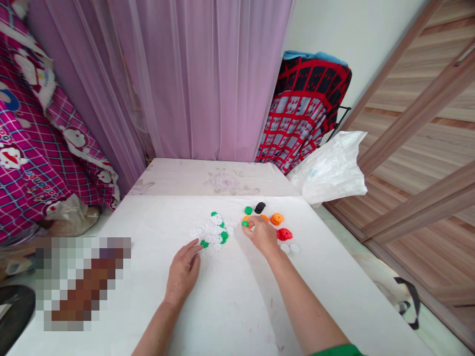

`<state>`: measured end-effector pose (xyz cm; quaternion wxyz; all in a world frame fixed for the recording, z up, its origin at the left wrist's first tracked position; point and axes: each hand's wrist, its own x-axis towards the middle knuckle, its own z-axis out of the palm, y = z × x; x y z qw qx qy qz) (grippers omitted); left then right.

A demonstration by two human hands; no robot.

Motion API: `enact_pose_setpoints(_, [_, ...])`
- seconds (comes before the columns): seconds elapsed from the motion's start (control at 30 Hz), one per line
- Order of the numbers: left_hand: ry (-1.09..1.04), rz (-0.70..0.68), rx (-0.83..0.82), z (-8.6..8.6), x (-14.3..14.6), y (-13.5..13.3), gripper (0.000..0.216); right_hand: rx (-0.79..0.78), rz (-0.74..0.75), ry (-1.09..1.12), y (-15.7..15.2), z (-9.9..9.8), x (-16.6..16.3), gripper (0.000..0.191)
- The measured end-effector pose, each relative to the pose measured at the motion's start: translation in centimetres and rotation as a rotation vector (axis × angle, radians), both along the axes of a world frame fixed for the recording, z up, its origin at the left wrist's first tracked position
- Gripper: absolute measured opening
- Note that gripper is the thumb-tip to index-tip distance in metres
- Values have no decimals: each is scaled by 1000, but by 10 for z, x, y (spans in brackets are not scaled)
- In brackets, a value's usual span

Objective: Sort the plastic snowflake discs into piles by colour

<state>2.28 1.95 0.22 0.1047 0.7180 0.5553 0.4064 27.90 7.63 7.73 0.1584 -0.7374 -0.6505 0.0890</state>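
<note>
My right hand is closed in a pinch on a small green flower-shaped disc, above the right part of the table. Just behind that hand are orange discs, red discs and white discs. Farther back lie a green stack and a black stack of similar discs. My left hand rests at the near left edge of a loose pile of white discs, fingers extended. Its fingertips are at a green disc. Another green disc lies among the white ones.
A white cloth covers the table. Purple curtains hang behind it. A white plastic bag stands off the right edge, by a red-and-black patterned cloth. At far right is a wooden wardrobe. A blurred patch covers the left side.
</note>
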Motion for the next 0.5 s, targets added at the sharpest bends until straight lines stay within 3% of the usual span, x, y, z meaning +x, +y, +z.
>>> enact_pose_setpoints(0.2, [-7, 3, -18, -2, 0, 0, 27, -91, -84, -126, 48, 12, 16, 29])
enact_pose_setpoints(0.5, [-35, 27, -51, -2, 1, -1, 26, -111, -85, -226, 67, 7, 18, 31])
